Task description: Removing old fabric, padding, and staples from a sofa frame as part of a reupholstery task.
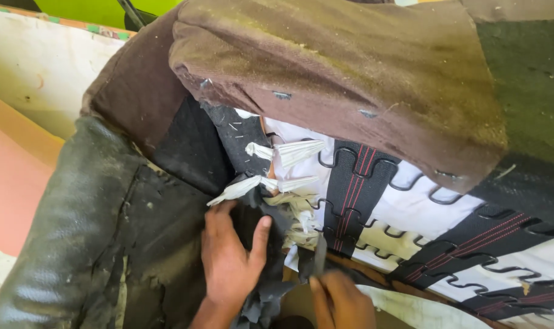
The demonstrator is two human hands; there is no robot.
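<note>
Pink flooring (9, 195) and a pale, scuffed wall panel (39, 67) fill the left edge, with a strip of bright green surface (100, 11) at the top; an upturned sofa takes up everything else. Furthest left on it lies its cracked black leather covering (88, 244), dusty and split along the seams; above that sits a dark brown fabric panel (137, 91). Near the middle the left hand (228, 259) presses flat on a torn black lining cloth (262, 244), fingers spread and thumb raised, pinning it rather than gripping it; frayed white fabric strips (283, 176) stick out just above the fingertips. Just to the right, the right hand (341, 301) is closed around a thin dark blade-like tool (319, 253), whose tip points up into the torn cloth. Further right, black zigzag metal springs (405, 183) run over white backing, crossed by black webbing straps with red stitching (353, 195); a dusty brown fabric flap (350, 73) fixed with staples hangs over them.
</note>
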